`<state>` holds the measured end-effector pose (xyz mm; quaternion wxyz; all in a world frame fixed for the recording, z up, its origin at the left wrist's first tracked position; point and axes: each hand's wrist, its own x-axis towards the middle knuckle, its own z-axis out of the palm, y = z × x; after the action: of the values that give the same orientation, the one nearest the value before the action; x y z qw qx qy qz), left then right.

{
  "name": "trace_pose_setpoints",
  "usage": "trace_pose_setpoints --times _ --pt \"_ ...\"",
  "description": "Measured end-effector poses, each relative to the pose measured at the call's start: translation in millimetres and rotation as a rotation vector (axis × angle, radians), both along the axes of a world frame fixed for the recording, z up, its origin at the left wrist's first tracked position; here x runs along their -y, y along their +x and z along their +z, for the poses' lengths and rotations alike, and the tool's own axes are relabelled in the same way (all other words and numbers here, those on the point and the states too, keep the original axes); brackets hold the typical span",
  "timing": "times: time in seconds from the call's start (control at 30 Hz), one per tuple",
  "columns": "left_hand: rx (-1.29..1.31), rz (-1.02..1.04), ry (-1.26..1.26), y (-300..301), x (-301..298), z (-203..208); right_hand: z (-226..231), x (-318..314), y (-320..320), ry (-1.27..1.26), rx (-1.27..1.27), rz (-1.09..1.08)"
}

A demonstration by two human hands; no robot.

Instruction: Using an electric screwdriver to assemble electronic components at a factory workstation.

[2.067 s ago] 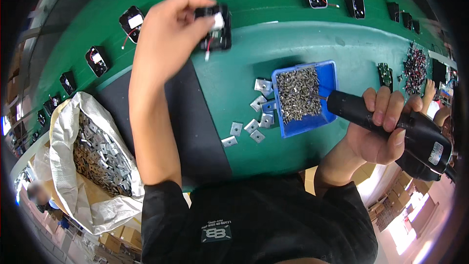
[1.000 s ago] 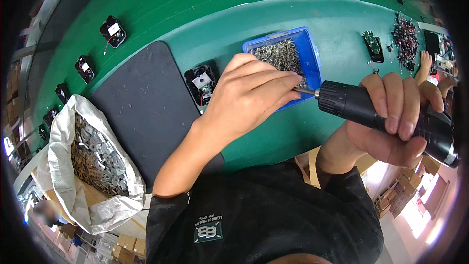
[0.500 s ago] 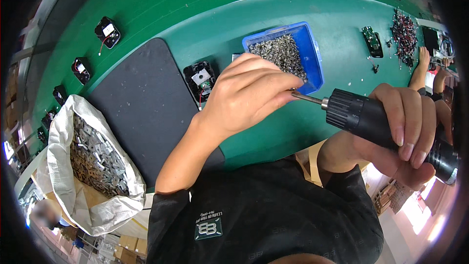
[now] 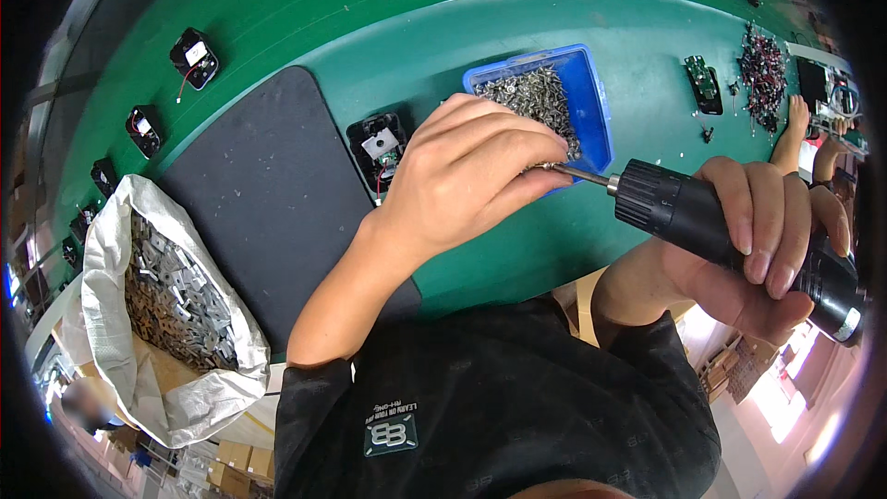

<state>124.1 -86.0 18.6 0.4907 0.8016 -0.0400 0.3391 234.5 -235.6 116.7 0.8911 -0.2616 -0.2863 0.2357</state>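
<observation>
My right hand (image 4: 771, 231) is wrapped round a black electric screwdriver (image 4: 679, 205), its thin metal bit aimed left. At the bit's tip, my left hand (image 4: 462, 180) pinches a small screw (image 4: 543, 166) between thumb and forefinger; the fingers cover most of it. Just beyond that hand, a blue bin (image 4: 591, 102) holds a heap of loose metal screws (image 4: 531, 97). To the left of my left hand lies an open black plastic housing (image 4: 374, 143) with a pale metal plate and a green circuit board inside, its far right side partly covered by my hand.
A dark mat (image 4: 273, 185) covers the table's left part. Beside it stands a white woven sack (image 4: 106, 305) full of small metal plates. More black housings (image 4: 194, 60) line the green belt. At right are a circuit-board housing (image 4: 704, 85), a pile of wired parts (image 4: 762, 79) and another person's arm (image 4: 792, 134).
The screwdriver's bit has shifted slightly left, further between my left fingertips. Housings at the left on the belt have slid a little left and nearer.
</observation>
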Motion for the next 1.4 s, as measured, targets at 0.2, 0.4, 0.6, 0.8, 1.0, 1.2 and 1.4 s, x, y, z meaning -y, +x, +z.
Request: trace_pose_setpoints --times 0.2,0.4,0.6,0.8,1.0,1.2,1.4 --pt "0.013 0.049 0.1 1.2 3.4 2.4 -3.2 1.8 -0.7 -0.042 0.043 -0.067" --pt "0.035 0.031 0.133 5.1 9.0 1.9 -10.0 8.0 15.0 -0.01 0.091 0.137" --pt "0.115 0.085 0.217 -2.3 -13.5 19.4 -15.2 10.8 19.3 -0.148 0.154 0.091" --pt "-0.01 0.311 -0.728 -69.2 -51.8 16.6 -16.7 -5.2 7.7 -0.124 0.103 0.118" --pt "-0.322 0.532 0.041 -113.2 -62.0 -4.0 -21.5 -51.3 -13.0 -0.144 0.13 0.259" --pt "-0.615 0.244 0.133 -109.3 -69.7 -2.1 -33.6 -86.0 -34.9 -0.223 0.251 0.295" --pt "-0.567 0.247 0.185 -107.3 -66.7 -14.6 -50.4 -104.8 -48.9 -0.235 0.264 0.273"
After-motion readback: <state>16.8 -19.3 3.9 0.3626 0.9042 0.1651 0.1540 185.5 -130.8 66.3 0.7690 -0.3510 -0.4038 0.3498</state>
